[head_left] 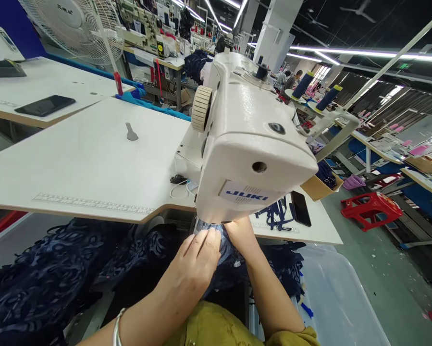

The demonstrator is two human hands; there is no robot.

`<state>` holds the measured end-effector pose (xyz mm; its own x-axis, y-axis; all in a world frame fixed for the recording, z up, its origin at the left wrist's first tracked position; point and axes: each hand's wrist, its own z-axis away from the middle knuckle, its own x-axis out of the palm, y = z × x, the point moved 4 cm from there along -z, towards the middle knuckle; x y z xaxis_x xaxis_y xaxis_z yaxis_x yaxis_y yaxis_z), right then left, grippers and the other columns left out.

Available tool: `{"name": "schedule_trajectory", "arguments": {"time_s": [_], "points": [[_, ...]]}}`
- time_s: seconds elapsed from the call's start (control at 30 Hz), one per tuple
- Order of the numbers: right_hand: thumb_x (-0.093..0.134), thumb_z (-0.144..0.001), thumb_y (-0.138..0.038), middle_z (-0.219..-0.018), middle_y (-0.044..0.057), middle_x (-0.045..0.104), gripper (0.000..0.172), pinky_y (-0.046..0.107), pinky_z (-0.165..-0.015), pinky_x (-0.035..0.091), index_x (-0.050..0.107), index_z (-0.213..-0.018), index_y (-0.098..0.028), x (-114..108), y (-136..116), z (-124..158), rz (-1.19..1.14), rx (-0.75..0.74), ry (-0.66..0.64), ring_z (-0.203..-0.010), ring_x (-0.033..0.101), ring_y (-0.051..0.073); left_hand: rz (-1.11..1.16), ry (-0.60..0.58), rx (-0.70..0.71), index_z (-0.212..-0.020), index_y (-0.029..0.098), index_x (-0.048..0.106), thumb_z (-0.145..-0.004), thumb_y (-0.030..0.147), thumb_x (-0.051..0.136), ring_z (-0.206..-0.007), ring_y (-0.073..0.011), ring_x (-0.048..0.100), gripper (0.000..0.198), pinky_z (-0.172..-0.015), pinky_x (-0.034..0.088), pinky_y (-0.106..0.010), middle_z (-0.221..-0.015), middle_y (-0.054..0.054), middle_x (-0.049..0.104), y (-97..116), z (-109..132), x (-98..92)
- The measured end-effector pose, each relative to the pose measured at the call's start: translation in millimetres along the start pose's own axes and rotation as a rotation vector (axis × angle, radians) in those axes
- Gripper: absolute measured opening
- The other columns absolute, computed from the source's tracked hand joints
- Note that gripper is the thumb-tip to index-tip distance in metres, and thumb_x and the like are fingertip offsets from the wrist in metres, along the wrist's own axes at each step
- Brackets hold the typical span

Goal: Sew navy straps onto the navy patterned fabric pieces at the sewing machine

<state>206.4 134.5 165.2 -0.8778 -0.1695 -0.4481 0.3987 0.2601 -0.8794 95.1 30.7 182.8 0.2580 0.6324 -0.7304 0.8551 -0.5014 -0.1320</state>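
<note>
A white JUKI sewing machine (255,158) stands in front of me, its head hiding the needle area. Blue patterned fabric (226,247) lies under the head, at the machine's near end. My left hand (199,257) is closed on this fabric, its fingers pressed together and pointing toward the machine. Beside it, my right hand (239,233) reaches in under the head and touches the fabric's right side. The right fingertips are hidden behind the machine head. More dark blue patterned fabric (53,269) hangs in a heap below the table edge at left.
On the white table (86,158) lie a small grey metal piece (131,132) and, at right, dark fabric strips (277,214) beside a phone (301,208). Another phone (45,105) rests on the neighbouring table. A clear plastic bin (340,288) stands below right, a red stool (371,211) beyond.
</note>
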Motion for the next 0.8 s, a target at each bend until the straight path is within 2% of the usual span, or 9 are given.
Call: {"name": "schedule_trajectory", "arguments": {"time_s": [0.13, 0.33, 0.47, 0.6, 0.8], "points": [[0.052, -0.081, -0.022, -0.064, 0.002, 0.063, 0.016, 0.039, -0.083, 0.048, 0.068, -0.075, -0.022, -1, -4, -3, -0.029, -0.005, 0.025, -0.079, 0.059, 0.024, -0.021, -0.004, -0.014, -0.115, 0.003, 0.062, -0.091, 0.015, 0.053, -0.1, -0.0259, 0.062, 0.029, -0.086, 0.045, -0.039, -0.11, -0.014, 0.069, 1, -1, 0.0], [0.052, -0.08, -0.019, -0.072, 0.002, 0.069, 0.017, 0.036, -0.084, 0.049, 0.068, -0.074, -0.022, -2, -10, -4, -0.049, -0.053, 0.042, -0.075, 0.06, 0.021, -0.054, -0.045, -0.016, -0.115, 0.003, 0.062, -0.092, 0.016, 0.051, -0.099, -0.0264, 0.063, 0.028, -0.085, 0.046, -0.04, -0.111, -0.013, 0.069, 3, -4, -2.1], [0.051, -0.079, -0.014, -0.083, 0.003, 0.072, 0.024, 0.034, -0.08, 0.05, 0.071, -0.09, -0.021, -2, -14, -5, -0.083, -0.092, 0.043, -0.08, 0.063, 0.021, -0.069, -0.041, -0.017, -0.114, 0.002, 0.062, -0.092, 0.016, 0.052, -0.099, -0.0271, 0.063, 0.028, -0.085, 0.046, -0.04, -0.11, -0.014, 0.069, 5, -4, -2.3], [0.051, -0.08, -0.015, -0.092, 0.005, 0.072, 0.033, 0.036, -0.092, 0.047, 0.067, -0.108, -0.021, -2, -19, -5, -0.098, -0.106, 0.064, -0.097, 0.063, 0.023, -0.076, -0.056, -0.023, -0.115, 0.003, 0.062, -0.092, 0.016, 0.051, -0.099, -0.0268, 0.063, 0.029, -0.085, 0.046, -0.04, -0.111, -0.015, 0.069, 6, -3, -1.1], [0.052, -0.081, -0.02, -0.09, 0.005, 0.072, 0.027, 0.04, -0.101, 0.042, 0.069, -0.103, -0.021, 0, -17, -4, -0.072, -0.082, 0.084, -0.104, 0.061, 0.024, -0.124, -0.056, -0.055, -0.117, 0.002, 0.061, -0.091, 0.021, 0.053, -0.098, -0.0259, 0.063, 0.033, -0.086, 0.045, -0.039, -0.111, -0.015, 0.068, 4, -3, -2.8]]}}
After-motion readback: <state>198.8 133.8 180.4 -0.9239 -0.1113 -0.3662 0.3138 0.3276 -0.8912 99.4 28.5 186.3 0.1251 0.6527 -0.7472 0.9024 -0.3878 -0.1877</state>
